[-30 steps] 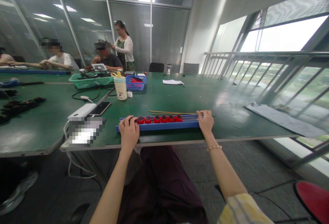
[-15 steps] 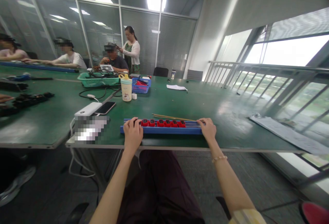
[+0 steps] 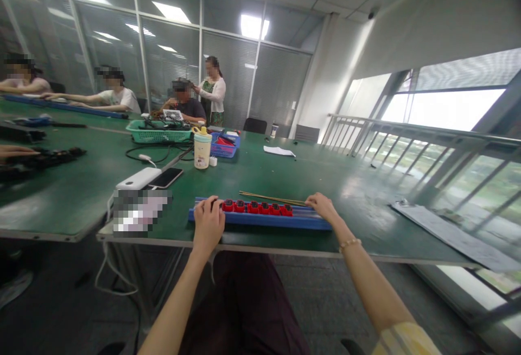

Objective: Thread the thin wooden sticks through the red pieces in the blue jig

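A long blue rail [image 3: 264, 219] lies near the table's front edge, with a row of several red blocks with dark tops [image 3: 253, 207] in its channel. My left hand [image 3: 209, 222] is closed over the rail's left end, fingertips beside the leftmost block. Behind the rail lie thin brass-coloured rods [image 3: 271, 198], slanting slightly down to the right. My right hand [image 3: 321, 207] reaches over the rail's right part, its fingertips pinched at the rods' right end. The fingers partly hide that end.
To the left are a white power bank [image 3: 138, 178], a phone [image 3: 166, 177] and a cup [image 3: 202, 150]. Behind stand a green basket [image 3: 160, 133] and a blue basket [image 3: 224, 146]. A clipboard [image 3: 451, 233] lies at the right. Several people are at the far side.
My right hand has moved from the rail's right end back and left to the end of the rods. My left hand stays on the rail. The view has tilted up slightly.
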A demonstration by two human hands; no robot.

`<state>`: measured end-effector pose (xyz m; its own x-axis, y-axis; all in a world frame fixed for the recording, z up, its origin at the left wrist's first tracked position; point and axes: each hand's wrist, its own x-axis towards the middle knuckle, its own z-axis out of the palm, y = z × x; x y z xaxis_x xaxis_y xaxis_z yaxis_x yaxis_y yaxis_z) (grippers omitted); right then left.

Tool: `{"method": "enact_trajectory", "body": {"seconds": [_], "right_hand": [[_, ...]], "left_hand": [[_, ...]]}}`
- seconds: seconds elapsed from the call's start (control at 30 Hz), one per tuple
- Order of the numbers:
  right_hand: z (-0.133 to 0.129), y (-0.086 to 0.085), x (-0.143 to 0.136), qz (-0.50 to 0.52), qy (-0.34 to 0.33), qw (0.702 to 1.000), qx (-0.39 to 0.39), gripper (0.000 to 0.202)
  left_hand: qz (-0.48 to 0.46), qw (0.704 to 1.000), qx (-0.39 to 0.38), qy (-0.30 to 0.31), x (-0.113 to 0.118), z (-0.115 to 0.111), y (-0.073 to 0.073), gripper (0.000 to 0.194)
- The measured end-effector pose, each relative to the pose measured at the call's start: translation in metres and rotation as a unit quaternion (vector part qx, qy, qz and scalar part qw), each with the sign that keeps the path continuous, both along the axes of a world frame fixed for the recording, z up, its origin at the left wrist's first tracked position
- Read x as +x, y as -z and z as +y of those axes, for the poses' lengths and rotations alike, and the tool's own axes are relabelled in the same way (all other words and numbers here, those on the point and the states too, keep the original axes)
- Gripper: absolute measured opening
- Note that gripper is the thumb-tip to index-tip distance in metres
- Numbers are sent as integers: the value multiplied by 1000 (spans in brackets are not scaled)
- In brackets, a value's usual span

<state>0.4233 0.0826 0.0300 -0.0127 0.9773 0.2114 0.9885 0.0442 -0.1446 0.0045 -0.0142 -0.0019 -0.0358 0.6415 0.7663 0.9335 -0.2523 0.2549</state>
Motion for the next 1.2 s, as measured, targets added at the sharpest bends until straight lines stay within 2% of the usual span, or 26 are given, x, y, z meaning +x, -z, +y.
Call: {"method": "enact_trajectory", "body": {"seconds": [0.17, 0.33, 0.57, 0.83, 1.2], "right_hand": [[11, -21, -8, 2, 49, 992, -116, 10], [20, -27, -25, -8, 85, 987, -136, 15], [27, -23, -39, -17, 128, 981, -146, 22], [22, -17, -35, -12, 134, 983, -122, 20], [32, -2, -25, -5, 125, 987, -103, 16]], "left_hand": [[-3, 1000, 4, 4, -1, 2, 1, 31], [-4, 1000, 8, 1, 0, 2, 0, 30], [5, 1000, 11, -1, 0, 2, -2, 30], [5, 1000, 19, 0, -1, 4, 1, 31], [2, 1000, 10, -1, 3, 3, -2, 30]]}}
